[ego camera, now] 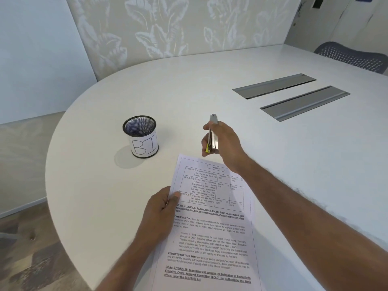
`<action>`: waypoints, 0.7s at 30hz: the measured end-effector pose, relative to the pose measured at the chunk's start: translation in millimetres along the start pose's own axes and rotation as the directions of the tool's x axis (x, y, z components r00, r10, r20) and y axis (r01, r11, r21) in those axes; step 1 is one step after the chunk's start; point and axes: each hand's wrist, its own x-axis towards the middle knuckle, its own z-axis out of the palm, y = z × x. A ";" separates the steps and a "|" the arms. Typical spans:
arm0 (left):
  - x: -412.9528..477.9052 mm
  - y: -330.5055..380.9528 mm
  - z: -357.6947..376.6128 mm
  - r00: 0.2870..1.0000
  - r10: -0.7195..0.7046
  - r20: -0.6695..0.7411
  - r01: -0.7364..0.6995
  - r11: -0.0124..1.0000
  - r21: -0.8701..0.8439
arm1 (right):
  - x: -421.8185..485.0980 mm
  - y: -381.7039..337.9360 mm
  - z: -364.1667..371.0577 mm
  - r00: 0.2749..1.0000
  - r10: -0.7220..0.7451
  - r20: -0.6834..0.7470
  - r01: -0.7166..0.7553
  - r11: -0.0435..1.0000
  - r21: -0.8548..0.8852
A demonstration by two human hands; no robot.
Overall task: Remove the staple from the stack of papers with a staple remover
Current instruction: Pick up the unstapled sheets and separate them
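A stack of printed papers (212, 225) lies on the white table, its top edge pointing away from me. My left hand (161, 208) grips the stack at its left edge, thumb on the top sheet. My right hand (224, 143) hovers just beyond the top edge of the papers and is closed around a slim metal staple remover (213, 133) with a yellow tip at its lower end. The tool is held off the table, its grey end pointing away. I cannot make out the staple.
A black mesh pen cup (141, 136) with a white label stands left of my right hand. Two grey cable-slot covers (291, 97) are set into the white table (189, 87) at the back right. A mesh chair back (354, 57) shows at the far right.
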 end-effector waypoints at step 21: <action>1.3 -5.7 2.5 0.999 0.027 -0.021 -0.028 0.999 -0.028 | 13.6 3.8 -26.9 0.806 0.095 0.584 -0.064 0.995 -0.074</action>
